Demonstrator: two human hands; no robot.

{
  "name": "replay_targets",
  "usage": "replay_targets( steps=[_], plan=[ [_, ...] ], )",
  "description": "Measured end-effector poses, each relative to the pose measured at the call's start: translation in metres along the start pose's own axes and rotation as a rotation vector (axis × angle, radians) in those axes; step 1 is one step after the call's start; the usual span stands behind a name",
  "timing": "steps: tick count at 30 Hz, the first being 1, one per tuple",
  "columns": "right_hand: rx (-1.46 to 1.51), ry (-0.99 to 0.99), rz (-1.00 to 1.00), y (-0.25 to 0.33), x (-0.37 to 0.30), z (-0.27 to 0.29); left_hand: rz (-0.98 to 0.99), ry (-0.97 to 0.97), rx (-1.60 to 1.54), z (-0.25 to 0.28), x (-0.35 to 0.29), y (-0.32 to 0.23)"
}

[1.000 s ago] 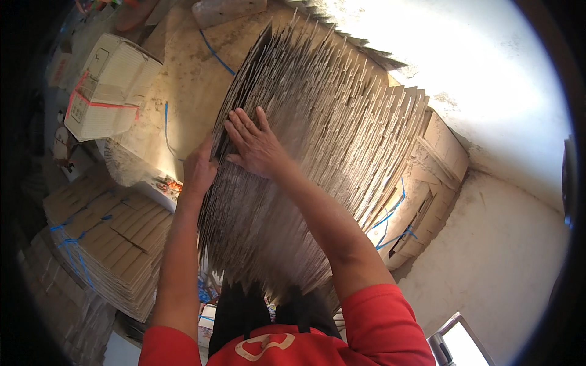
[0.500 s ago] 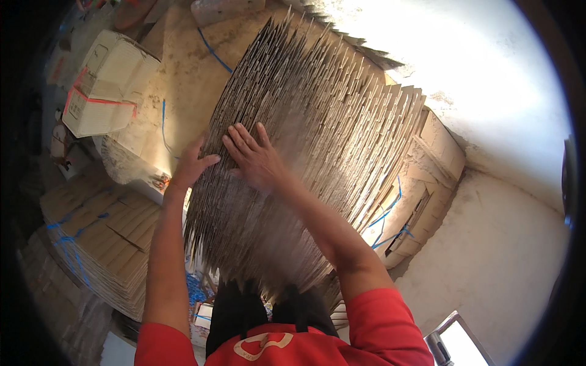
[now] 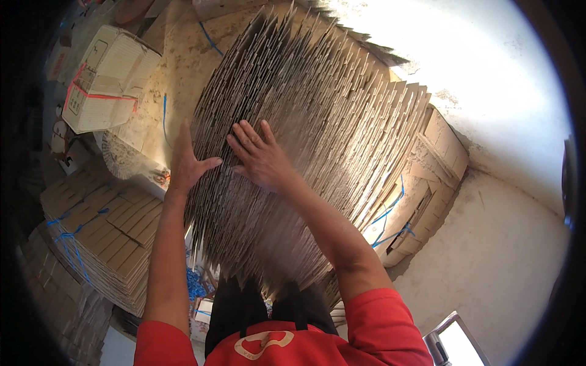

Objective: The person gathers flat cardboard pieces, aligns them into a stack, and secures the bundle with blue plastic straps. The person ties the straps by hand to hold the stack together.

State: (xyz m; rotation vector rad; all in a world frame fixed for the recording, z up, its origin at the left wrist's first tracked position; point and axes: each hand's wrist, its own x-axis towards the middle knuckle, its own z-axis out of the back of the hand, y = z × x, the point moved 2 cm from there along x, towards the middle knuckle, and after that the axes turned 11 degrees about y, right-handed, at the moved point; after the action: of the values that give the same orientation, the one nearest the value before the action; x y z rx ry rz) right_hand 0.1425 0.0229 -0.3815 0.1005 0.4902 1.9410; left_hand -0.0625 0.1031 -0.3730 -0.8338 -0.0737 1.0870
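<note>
Head view: a thick stack of cardboard sheets [image 3: 348, 134] stands on edge in front of the person, directly above the dark trousers [image 3: 235, 305]. The edges of the sheets run away from the body and slant to the right at the far end. The bulk of the stack lies to the right of both hands. The left hand [image 3: 188, 168] is nearer to the outer left face; its fingers point away from the body along that face, and its thumb points right, over the sheet edges. The right hand [image 3: 264, 161] lies palm down on the sheet edges, just right of the left thumb, with its fingers toward the far left.

Grip state: the left grip is wide, with thumb and fingers well apart; whether it touches the outermost sheet cannot be told. The right grip is spread flat and encloses nothing. A tied cardboard bundle [image 3: 131, 229] lies to the left of the left forearm.

Difference from the frame one second ago: the left side of the stack reaches farther left, the left hand sits farther left with its thumb extended, and the right hand rests slightly nearer to the body.
</note>
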Motion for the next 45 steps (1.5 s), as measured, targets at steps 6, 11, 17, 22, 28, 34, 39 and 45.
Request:
replay_targets(
  steps=[6, 11, 17, 22, 28, 34, 39, 45],
  plan=[
    [-0.013, 0.011, 0.009, 0.000, 0.000, 0.009, -0.043, 0.044, -0.124, 0.013, 0.006, 0.032],
    [0.009, -0.006, 0.013, -0.001, -0.001, 0.007, 0.159, -0.025, 0.120, 0.014, 0.018, 0.002],
    [0.026, 0.010, 0.013, -0.002, -0.001, 0.004, 0.166, -0.111, 0.127, 0.005, 0.024, -0.030],
    [-0.009, 0.017, 0.007, -0.002, 0.000, 0.004, 0.145, -0.161, 0.368, 0.007, 0.025, -0.063],
    [0.042, 0.000, 0.007, -0.006, -0.002, 0.000, 0.244, -0.199, 0.534, 0.053, 0.017, -0.099],
    [-0.001, 0.027, 0.021, -0.005, 0.000, 0.001, 0.283, -0.088, 0.551, 0.034, 0.052, -0.094],
    [0.060, -0.007, 0.026, -0.004, 0.000, 0.004, 0.036, -0.096, 0.344, -0.021, 0.069, -0.065],
    [0.060, 0.009, 0.014, -0.005, -0.001, 0.004, -0.132, -0.075, 0.311, -0.019, 0.078, -0.052]
  ],
)
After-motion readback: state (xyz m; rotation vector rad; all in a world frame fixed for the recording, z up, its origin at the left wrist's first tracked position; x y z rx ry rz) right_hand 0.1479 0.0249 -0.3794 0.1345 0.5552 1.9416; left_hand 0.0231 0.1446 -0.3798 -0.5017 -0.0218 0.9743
